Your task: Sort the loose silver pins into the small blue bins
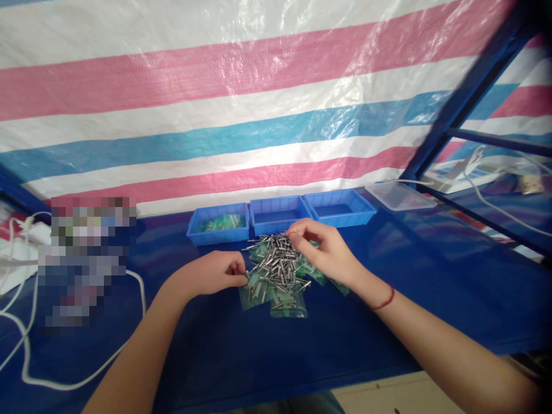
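Note:
A heap of small silver metal pins [276, 261] lies on green-tinted clear plastic bags [288, 305] in the middle of the blue table [267, 345]. My left hand [215, 273] rests at the heap's left edge, fingers curled in a pinch on something I cannot make out. My right hand [321, 247] hovers over the heap's right side, thumb and fingers pinched together at the top of the pile, holding something too small to name. A red string circles my right wrist.
Three blue trays stand in a row behind the heap: the left tray [218, 223] holds green bags, the middle tray [278, 214] and right tray [340, 208]. A clear lid [399, 195] lies at the right. White cables [26, 345] run at the left. A striped tarp hangs behind.

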`<state>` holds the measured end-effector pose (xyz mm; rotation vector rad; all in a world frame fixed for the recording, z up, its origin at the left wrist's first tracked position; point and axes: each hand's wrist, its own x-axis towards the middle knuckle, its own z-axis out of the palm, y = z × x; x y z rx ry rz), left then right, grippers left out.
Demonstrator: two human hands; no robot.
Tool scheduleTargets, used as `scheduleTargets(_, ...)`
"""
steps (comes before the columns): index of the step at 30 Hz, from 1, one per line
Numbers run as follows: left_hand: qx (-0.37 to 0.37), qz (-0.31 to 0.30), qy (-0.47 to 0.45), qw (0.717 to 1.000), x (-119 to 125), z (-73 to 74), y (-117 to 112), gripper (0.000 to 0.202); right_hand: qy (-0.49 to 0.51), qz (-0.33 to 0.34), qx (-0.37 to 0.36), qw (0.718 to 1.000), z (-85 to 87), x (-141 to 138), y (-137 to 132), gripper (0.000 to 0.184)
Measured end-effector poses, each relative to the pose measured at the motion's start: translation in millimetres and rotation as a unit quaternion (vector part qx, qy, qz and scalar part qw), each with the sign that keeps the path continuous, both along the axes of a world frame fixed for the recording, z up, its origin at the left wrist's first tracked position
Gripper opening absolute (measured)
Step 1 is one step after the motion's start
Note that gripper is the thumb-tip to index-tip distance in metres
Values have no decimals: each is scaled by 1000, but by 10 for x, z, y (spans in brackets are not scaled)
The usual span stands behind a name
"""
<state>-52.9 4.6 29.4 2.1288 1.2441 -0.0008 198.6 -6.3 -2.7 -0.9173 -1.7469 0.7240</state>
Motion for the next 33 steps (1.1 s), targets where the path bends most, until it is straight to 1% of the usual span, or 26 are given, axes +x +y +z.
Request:
scheduleTargets(2,-11,-1,-21,1000,-30,-24,33,18,-82,44,86,992,5,-72,-74,14)
scheduleTargets(4,-41,7,-48,998,-54,-41,64,19,-162,92,159,970,-7,-147,-134,12)
scheduleTargets(6,-79,24,-81,993,-63,-40,83,21,-226,114,206,945,-39,-213,-175,11)
scheduleTargets(9,-115,71,-136,981,-42,-4,83,19,-303,109,251,913,-106,-282,-209,31)
scheduleTargets(11,-156,118,-180,964,-14,24,68,17,-340,97,280,893,-140,-317,-223,39)
scheduleTargets(13,-208,162,-216,940,15,41,53,16,-360,78,305,878,-161,-348,-233,34)
scheduleTargets(15,-239,191,-237,922,34,43,47,15,-368,53,318,872,-174,-374,-241,22)
scheduleTargets(17,-249,204,-249,913,41,31,53,14,-362,29,315,877,-189,-391,-243,15)
scheduleTargets(18,-250,207,-253,911,39,22,59,13,-354,20,306,884,-198,-396,-240,16)
scheduleTargets(20,-248,209,-256,911,31,4,71,16,-323,7,270,907,-216,-396,-227,16)
scheduleTargets(24,-218,207,-283,911,20,-23,84,28,-221,-17,189,957,-208,-365,-182,11)
scheduleTargets(28,-183,196,-292,918,51,-48,95,45,-132,-29,146,980,-134,-304,-143,14)
scheduleTargets(30,-139,181,-279,933,84,-59,102,48,-110,-34,124,986,-103,-273,-130,16)
scheduleTargets(33,-15,132,-247,960,146,-68,108,43,-89,-34,70,993,-94,-232,-106,16)
